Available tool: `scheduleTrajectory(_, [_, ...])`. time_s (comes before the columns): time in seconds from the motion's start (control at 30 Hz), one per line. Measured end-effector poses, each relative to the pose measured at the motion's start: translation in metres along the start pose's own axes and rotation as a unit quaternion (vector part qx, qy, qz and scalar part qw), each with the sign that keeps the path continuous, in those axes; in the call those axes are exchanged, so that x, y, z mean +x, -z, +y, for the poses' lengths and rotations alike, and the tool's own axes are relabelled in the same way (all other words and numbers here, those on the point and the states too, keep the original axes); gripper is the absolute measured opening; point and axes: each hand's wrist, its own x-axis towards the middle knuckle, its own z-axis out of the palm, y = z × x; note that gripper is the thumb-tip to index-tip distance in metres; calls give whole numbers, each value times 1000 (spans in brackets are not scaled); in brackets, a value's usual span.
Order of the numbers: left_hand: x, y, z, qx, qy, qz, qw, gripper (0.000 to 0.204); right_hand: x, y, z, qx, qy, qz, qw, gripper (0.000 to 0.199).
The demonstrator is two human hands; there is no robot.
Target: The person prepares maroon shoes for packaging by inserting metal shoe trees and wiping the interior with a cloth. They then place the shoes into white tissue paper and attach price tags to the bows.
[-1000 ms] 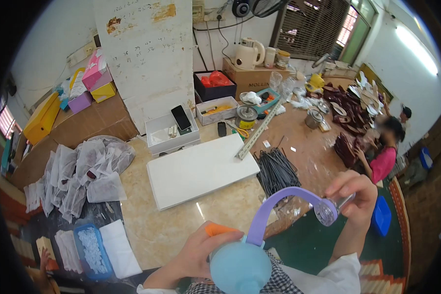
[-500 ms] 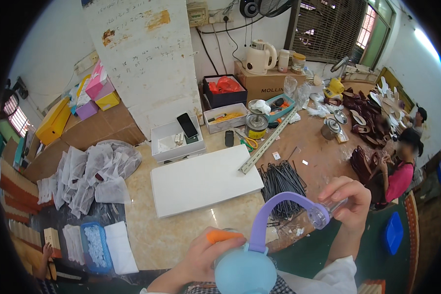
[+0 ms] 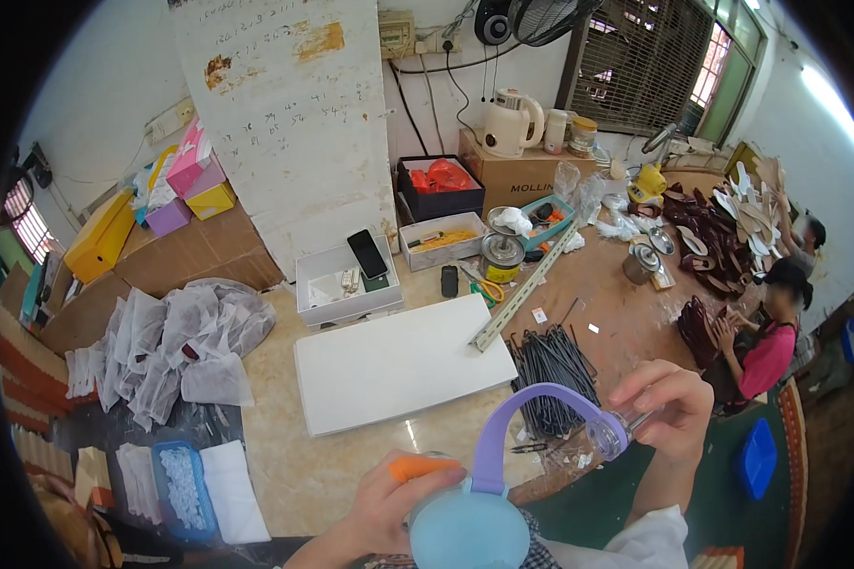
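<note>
Head view, looking down over a cluttered desk (image 3: 285,474). Left hand (image 3: 389,507) is closed around an orange tool (image 3: 425,467), likely a lighter or small applicator, thumb on top, pressed against the light blue round piece (image 3: 470,531) low in frame. Right hand (image 3: 669,408) pinches the far end of the purple strap (image 3: 531,403), fingers curled around a small clear knob-like part (image 3: 607,436) there. The strap arches between both hands, above the desk edge, close to the body.

On the desk behind: white flat board (image 3: 399,365), bundle of dark thin rods (image 3: 552,365) just right of it, a metal rail (image 3: 527,284), white box (image 3: 346,284) with a phone (image 3: 366,254) leaning in it. A pile of white fabric bags (image 3: 176,341) lies at left. Another person in a pink top (image 3: 767,356) sits at far right handling dark sandal pieces (image 3: 702,327).

Judgement on doing it well: keep the strap end steady with the right pinch, hold the arch taut so it does not twist, and bring the orange tool only to the joint at the blue piece, keeping fingers away from the tip.
</note>
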Motion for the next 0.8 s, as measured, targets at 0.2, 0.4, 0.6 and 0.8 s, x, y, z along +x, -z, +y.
scheduleTrajectory(0.2, [1, 1, 0, 7, 1, 18, 1000, 54, 6, 1, 1, 0, 10, -18, 1000, 26])
scheduleTrajectory(0.4, [-2, 1, 0, 9, 3, 16, 1000, 54, 8, 0, 1, -10, 12, -24, 1000, 25])
scheduleTrajectory(0.6, [-1, 1, 1, 8, 0, 19, 1000, 54, 7, 2, -3, -14, 13, -24, 1000, 25])
scheduleTrajectory(0.8, [-2, 2, 3, 12, 2, 23, 1000, 52, 8, 1, -3, -14, 16, -23, 999, 25])
